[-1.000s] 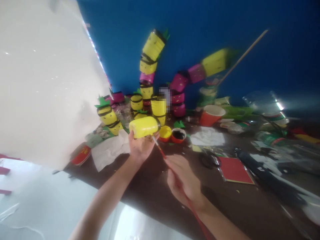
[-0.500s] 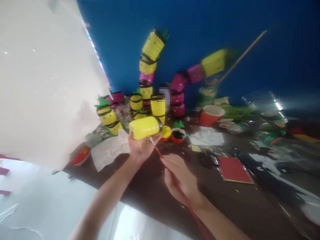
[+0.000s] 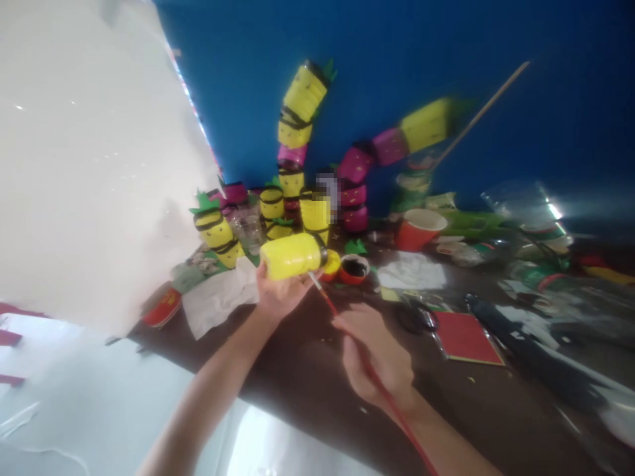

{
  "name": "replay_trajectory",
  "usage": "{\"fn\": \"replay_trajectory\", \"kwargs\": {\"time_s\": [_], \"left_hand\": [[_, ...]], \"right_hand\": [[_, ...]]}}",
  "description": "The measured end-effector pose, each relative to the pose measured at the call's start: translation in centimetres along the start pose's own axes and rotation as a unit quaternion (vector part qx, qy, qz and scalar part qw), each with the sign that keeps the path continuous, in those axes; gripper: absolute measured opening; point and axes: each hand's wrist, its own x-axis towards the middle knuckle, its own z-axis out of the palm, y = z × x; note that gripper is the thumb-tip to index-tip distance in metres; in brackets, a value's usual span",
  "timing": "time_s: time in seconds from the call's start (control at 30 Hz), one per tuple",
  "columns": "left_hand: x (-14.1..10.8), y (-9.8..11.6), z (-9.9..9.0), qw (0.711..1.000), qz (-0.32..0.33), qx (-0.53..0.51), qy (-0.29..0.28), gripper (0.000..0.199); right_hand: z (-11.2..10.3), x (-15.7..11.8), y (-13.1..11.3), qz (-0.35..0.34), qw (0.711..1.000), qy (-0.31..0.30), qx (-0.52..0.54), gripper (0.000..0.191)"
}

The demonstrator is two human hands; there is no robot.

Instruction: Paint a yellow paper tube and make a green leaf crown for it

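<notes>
My left hand [image 3: 282, 292] is closed around the underside of a yellow-painted bottle piece [image 3: 292, 256] with a black rim on its right end, held on its side above the table. My right hand [image 3: 376, 350] grips a red-handled paintbrush [image 3: 328, 299]; its pale tip is at the bottle piece's lower right edge, and whether it touches is unclear. Just beyond are a small cup of yellow paint [image 3: 331, 263] and a cup of black paint [image 3: 354, 268]. Yellow and black painted bottle pieces [image 3: 314, 213] stand behind.
Stacked magenta and yellow pieces [image 3: 354, 193] lean by the blue wall [image 3: 238, 73]. On the dark table [image 3: 297, 396] lie white tissue [image 3: 218, 301], a red cup [image 3: 419, 231], scissors [image 3: 419, 318], a red square [image 3: 466, 336], a long black tool [image 3: 530, 350] and clear plastic bottles [image 3: 540, 274].
My right hand and the paintbrush have shifted right and slightly down. The bottle piece in my left hand has moved a little to the right.
</notes>
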Motion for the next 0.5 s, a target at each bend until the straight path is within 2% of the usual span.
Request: {"fn": "replay_trajectory", "kwargs": {"time_s": [0.13,0.23,0.33,0.43,0.5], "left_hand": [[0.2,0.1,-0.9,0.999,0.001,0.014,-0.038,0.070],[0.4,0.1,-1.3,0.998,0.010,0.036,-0.052,0.073],[0.6,0.3,-1.5,0.997,0.012,0.053,-0.061,0.072],[0.7,0.5,-1.5,0.995,0.007,0.070,-0.077,0.072],[0.8,0.6,-1.6,0.993,0.009,0.084,-0.087,0.073]], "right_hand": [[-0.3,0.1,0.0,0.018,0.999,0.001,-0.027,0.034],[-0.5,0.1,0.1,0.005,1.000,-0.011,0.004,0.035],[-0.7,0.0,0.2,-0.008,1.000,0.005,0.025,0.033],[-0.7,0.1,0.2,0.009,1.000,0.022,-0.004,0.036],[-0.6,0.2,0.2,0.021,1.000,0.013,-0.019,0.037]]}}
